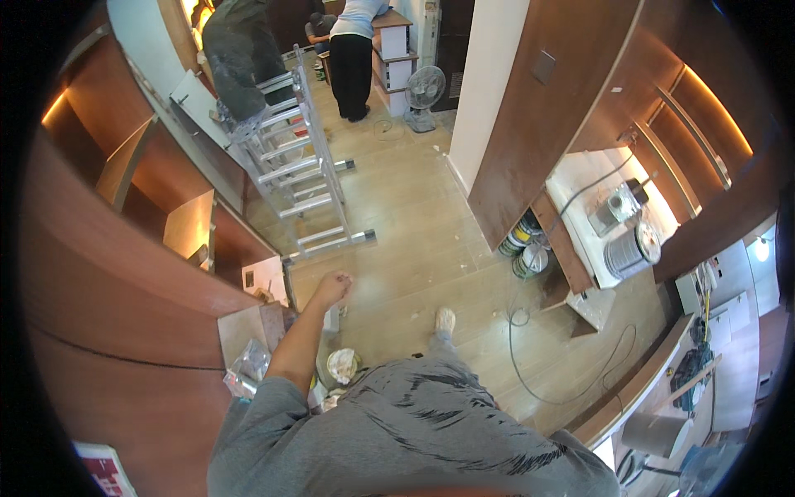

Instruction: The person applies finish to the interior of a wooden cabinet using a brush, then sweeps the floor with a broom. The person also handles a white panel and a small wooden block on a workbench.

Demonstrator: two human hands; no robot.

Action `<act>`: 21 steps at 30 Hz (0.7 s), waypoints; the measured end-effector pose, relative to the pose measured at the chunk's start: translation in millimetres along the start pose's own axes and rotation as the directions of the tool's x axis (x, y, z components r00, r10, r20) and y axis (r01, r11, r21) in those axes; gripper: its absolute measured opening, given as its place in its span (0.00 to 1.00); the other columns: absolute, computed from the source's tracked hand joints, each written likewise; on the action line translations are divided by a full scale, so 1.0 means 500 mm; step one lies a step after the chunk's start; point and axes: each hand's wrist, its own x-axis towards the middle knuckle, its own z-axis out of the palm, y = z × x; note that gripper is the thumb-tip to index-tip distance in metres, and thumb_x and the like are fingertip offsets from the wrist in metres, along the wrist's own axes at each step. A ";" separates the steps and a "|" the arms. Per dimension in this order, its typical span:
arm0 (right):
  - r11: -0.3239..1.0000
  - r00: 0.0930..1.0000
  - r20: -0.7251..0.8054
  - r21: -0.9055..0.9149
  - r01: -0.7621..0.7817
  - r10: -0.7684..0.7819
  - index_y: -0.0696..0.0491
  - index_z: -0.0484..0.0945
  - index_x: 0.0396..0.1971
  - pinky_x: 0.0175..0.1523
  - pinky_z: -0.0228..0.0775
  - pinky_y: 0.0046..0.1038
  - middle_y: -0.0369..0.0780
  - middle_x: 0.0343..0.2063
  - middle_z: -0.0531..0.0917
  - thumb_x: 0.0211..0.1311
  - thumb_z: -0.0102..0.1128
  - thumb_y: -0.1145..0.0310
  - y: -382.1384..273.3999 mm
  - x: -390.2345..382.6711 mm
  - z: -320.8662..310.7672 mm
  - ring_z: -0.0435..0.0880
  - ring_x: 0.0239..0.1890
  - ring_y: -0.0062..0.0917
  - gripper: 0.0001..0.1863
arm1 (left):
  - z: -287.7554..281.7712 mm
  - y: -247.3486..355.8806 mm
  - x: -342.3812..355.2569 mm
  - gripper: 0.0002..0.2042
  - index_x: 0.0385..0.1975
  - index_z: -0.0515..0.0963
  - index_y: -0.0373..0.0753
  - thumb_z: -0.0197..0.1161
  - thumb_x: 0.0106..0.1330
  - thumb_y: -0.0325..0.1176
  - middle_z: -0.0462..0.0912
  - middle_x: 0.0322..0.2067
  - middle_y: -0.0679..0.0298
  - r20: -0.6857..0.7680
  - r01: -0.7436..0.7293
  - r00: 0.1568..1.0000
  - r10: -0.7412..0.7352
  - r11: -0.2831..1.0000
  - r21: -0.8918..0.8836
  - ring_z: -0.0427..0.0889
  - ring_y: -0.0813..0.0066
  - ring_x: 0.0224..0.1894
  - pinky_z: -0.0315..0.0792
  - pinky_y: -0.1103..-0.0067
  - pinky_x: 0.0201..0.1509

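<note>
My left arm reaches forward over the floor, and my left hand hangs in front of the low cabinet's end with its fingers curled in. Whether anything small sits in those fingers is hidden. Under the wrist stands a small whitish object, apart from the hand as far as I can tell. Closer to my body is an open tub with crumpled white material in it. A clear plastic container rests on the cabinet ledge beside my forearm. My right hand is out of view.
An aluminium stepladder stands ahead on the left, with a person in dark clothes at it. Farther back, another person leans over a counter near a fan. Paint cans and a looping cable lie to the right.
</note>
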 end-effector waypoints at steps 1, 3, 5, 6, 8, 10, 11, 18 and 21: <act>0.999 1.000 0.003 0.045 -0.027 0.027 0.52 0.80 0.58 0.53 0.77 0.46 0.41 0.44 0.88 0.73 0.58 0.47 -0.004 0.039 -0.023 0.85 0.47 0.37 0.26 | 0.025 0.037 0.039 0.06 0.43 0.83 0.38 0.66 0.72 0.31 0.87 0.36 0.60 0.033 -0.040 0.998 0.045 0.989 -0.142 0.88 0.71 0.38 0.81 0.76 0.41; 0.995 1.000 -0.007 0.099 -0.030 0.031 0.52 0.78 0.59 0.55 0.76 0.48 0.41 0.45 0.87 0.73 0.57 0.44 -0.035 0.137 -0.086 0.84 0.49 0.39 0.28 | 0.095 0.072 0.093 0.07 0.45 0.82 0.36 0.61 0.70 0.23 0.87 0.37 0.61 0.092 0.028 0.996 0.008 0.924 -0.382 0.87 0.69 0.36 0.82 0.73 0.41; 0.987 0.999 -0.030 0.159 -0.010 0.014 0.52 0.76 0.61 0.56 0.75 0.50 0.42 0.47 0.86 0.73 0.56 0.42 -0.091 0.254 -0.173 0.83 0.52 0.41 0.30 | 0.174 0.068 0.116 0.08 0.48 0.81 0.36 0.63 0.71 0.26 0.87 0.42 0.62 0.164 0.107 0.986 -0.023 0.842 -0.529 0.87 0.71 0.43 0.81 0.75 0.49; 0.963 0.999 -0.050 0.269 0.009 0.004 0.52 0.75 0.61 0.57 0.74 0.51 0.42 0.48 0.86 0.73 0.55 0.41 -0.131 0.317 -0.228 0.83 0.53 0.42 0.31 | 0.208 0.061 0.119 0.09 0.49 0.81 0.36 0.64 0.72 0.28 0.86 0.44 0.62 0.221 0.144 0.974 -0.052 0.894 -0.424 0.86 0.71 0.46 0.80 0.75 0.53; 0.795 0.996 -0.082 0.604 0.062 -0.015 0.52 0.73 0.63 0.59 0.73 0.52 0.42 0.50 0.85 0.73 0.54 0.39 -0.228 0.431 -0.356 0.82 0.55 0.44 0.33 | 0.257 0.060 0.112 0.12 0.54 0.81 0.35 0.65 0.74 0.30 0.86 0.49 0.62 0.289 0.125 0.957 -0.021 0.930 -0.345 0.85 0.73 0.50 0.78 0.75 0.58; 0.244 0.998 -0.023 0.970 0.007 0.063 0.51 0.72 0.64 0.61 0.72 0.54 0.43 0.51 0.85 0.73 0.52 0.37 -0.354 0.533 -0.512 0.82 0.58 0.46 0.35 | 0.265 0.094 0.114 0.15 0.58 0.80 0.35 0.65 0.75 0.31 0.86 0.52 0.62 0.290 0.064 0.955 0.057 0.918 -0.392 0.84 0.74 0.52 0.77 0.75 0.59; 0.192 1.000 0.030 0.981 -0.030 -0.001 0.51 0.70 0.65 0.60 0.72 0.53 0.43 0.51 0.84 0.74 0.53 0.38 -0.413 0.569 -0.605 0.82 0.57 0.46 0.35 | 0.256 0.122 0.112 0.16 0.60 0.80 0.35 0.65 0.75 0.31 0.86 0.52 0.62 0.268 0.069 0.962 0.051 0.905 -0.419 0.83 0.74 0.52 0.77 0.75 0.60; 0.727 0.978 -0.196 0.681 0.089 0.064 0.43 0.76 0.58 0.42 0.76 0.35 0.34 0.44 0.86 0.75 0.57 0.46 -0.834 0.935 -1.104 0.85 0.43 0.25 0.22 | 0.122 0.382 0.298 0.18 0.62 0.78 0.33 0.65 0.76 0.33 0.89 0.46 0.61 0.362 0.246 0.926 -0.103 0.895 -0.373 0.86 0.78 0.45 0.78 0.81 0.53; 0.843 0.971 -0.231 0.509 0.175 -0.062 0.43 0.78 0.54 0.40 0.74 0.31 0.32 0.40 0.86 0.75 0.56 0.48 -0.927 1.088 -1.162 0.84 0.38 0.22 0.18 | 0.082 0.420 0.485 0.16 0.58 0.80 0.33 0.65 0.74 0.31 0.89 0.43 0.61 0.316 0.324 0.912 -0.262 0.932 -0.163 0.87 0.75 0.44 0.80 0.77 0.51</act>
